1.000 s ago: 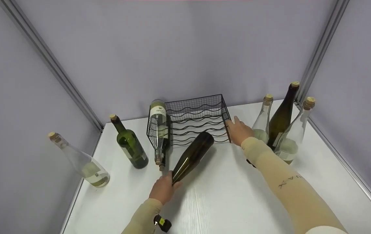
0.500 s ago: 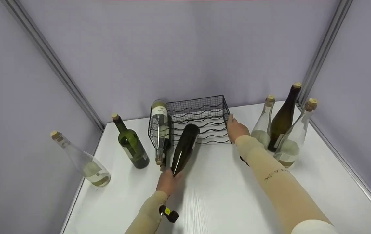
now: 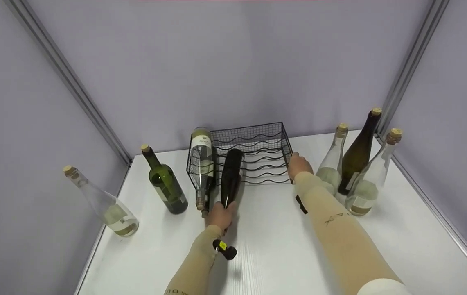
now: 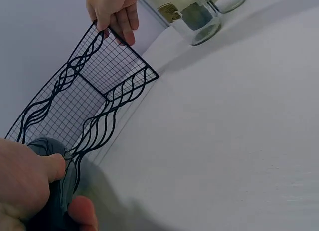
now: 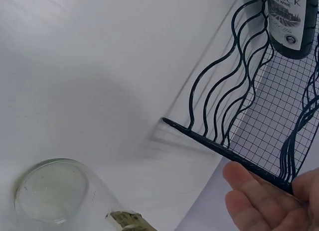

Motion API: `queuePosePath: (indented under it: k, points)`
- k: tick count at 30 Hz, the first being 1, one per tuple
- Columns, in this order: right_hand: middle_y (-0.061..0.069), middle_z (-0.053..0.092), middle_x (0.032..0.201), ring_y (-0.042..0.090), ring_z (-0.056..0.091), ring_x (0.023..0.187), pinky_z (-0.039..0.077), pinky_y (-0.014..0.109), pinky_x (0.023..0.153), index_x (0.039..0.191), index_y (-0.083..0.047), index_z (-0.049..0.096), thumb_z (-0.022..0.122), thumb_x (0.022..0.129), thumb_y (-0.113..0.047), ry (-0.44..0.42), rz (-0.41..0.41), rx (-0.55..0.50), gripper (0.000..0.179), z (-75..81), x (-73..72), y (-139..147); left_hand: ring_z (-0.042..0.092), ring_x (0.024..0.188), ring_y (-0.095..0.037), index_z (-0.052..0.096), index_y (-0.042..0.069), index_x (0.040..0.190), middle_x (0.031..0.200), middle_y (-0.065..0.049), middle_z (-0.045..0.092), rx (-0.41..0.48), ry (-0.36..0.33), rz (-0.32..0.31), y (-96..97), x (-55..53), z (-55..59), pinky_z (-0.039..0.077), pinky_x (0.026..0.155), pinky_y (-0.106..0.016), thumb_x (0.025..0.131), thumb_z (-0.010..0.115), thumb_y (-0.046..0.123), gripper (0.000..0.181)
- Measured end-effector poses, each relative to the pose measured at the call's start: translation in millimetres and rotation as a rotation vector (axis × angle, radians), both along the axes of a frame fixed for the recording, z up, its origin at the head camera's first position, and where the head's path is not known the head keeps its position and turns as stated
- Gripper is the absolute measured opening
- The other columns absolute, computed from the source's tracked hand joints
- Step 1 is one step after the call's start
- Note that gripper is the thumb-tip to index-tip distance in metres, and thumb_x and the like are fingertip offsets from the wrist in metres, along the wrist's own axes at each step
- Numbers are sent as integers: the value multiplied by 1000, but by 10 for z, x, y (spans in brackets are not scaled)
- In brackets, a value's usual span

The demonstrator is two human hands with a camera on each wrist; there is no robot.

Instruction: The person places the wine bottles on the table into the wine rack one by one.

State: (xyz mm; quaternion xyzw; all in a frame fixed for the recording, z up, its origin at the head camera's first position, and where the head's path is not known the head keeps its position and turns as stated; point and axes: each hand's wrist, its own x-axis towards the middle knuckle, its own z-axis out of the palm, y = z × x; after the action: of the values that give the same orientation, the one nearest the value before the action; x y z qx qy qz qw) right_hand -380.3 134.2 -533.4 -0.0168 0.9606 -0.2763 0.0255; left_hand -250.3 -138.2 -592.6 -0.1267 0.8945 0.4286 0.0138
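Observation:
My left hand [image 3: 220, 215] grips the neck end of a dark wine bottle [image 3: 231, 172]. The bottle points away from me, its base over the wavy wires of a black wire wine rack [image 3: 246, 127]. Its white label [image 5: 286, 19] shows in the right wrist view. At the rack's right end, my right hand [image 3: 300, 165] pinches the side frame, thumb on one side and fingers on the other. A clear corked bottle [image 3: 201, 157] and a dark bottle beside it lie in the rack's left end, necks toward me. The held bottle's neck is mostly hidden by my left hand.
A green corked bottle [image 3: 168, 186] and a clear one [image 3: 110, 209] stand on the white table [image 3: 274, 246] at left. Right of the rack stand two clear bottles [image 3: 331, 168] [image 3: 366, 188] and a brown one [image 3: 358, 155]. Grey walls [image 3: 233, 61] enclose the table.
The held bottle has swung from slanting rightward to nearly in line with the rack's slots and moved farther over the rack. My right hand stays at the rack's right side, its fingers now lower.

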Motion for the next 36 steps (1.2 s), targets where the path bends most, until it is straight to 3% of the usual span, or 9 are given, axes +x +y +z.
queuePosePath:
  k: [6, 12, 15, 18, 23, 27, 32, 36]
  points:
    - [33, 57, 118, 45, 59, 104, 47, 52, 89, 140, 11, 29, 43, 99, -4, -52, -8, -46, 46, -5, 13, -21, 52, 52, -17, 52, 1, 98, 69, -8, 57, 112, -17, 34, 5, -137, -76, 42, 46, -31, 97, 54, 40, 39]
    - [31, 57, 119, 42, 59, 105, 48, 50, 89, 143, 8, 26, 44, 99, -6, -92, -3, -74, 49, -10, 1, -19, 47, 42, -17, 52, 4, 96, 61, -6, 56, 93, -87, 81, 41, -254, -117, 38, 36, -31, 95, 54, 45, 42]
    - [30, 58, 118, 43, 60, 105, 48, 50, 88, 142, 8, 28, 44, 99, -6, -103, -13, -76, 47, -20, 1, -24, 43, 39, -17, 50, 1, 101, 58, -6, 53, 191, -104, 94, 79, -290, -137, 36, 33, -31, 95, 54, 41, 41]
    - [30, 58, 118, 43, 60, 104, 48, 51, 88, 142, 7, 28, 43, 99, -5, -95, -31, -77, 46, -22, 3, -28, 42, 41, -16, 46, -1, 109, 60, -7, 52, 345, -109, 100, 130, -327, -162, 36, 34, -31, 94, 53, 35, 40]
    - [31, 57, 119, 44, 59, 105, 47, 52, 89, 143, 5, 26, 41, 100, -6, -71, -47, -88, 47, -17, -1, -44, 43, 44, -16, 43, 1, 114, 63, -7, 52, 455, -127, 109, 170, -399, -214, 36, 35, -32, 93, 51, 33, 39]
    - [31, 59, 116, 44, 61, 101, 48, 52, 86, 144, 5, 25, 40, 100, -6, -53, -52, -93, 48, -56, -9, -62, 45, 46, -16, 44, 2, 110, 65, -7, 52, 441, -113, 131, 156, -473, -250, 36, 36, -31, 95, 52, 31, 34]
    - [29, 61, 112, 42, 63, 96, 50, 50, 83, 143, 3, 27, 41, 99, -5, -45, -68, -90, 46, -120, -16, -60, 50, 51, -18, 44, 1, 114, 75, -10, 55, 388, -85, 126, 148, -489, -280, 41, 41, -33, 95, 54, 31, 37]
    - [29, 62, 111, 41, 63, 95, 50, 51, 82, 143, 3, 26, 42, 99, -6, -38, -65, -101, 48, -113, -19, -15, 59, 69, -23, 38, -1, 134, 94, -16, 62, 263, 33, 81, 216, -395, -335, 49, 59, -39, 93, 59, 37, 59]
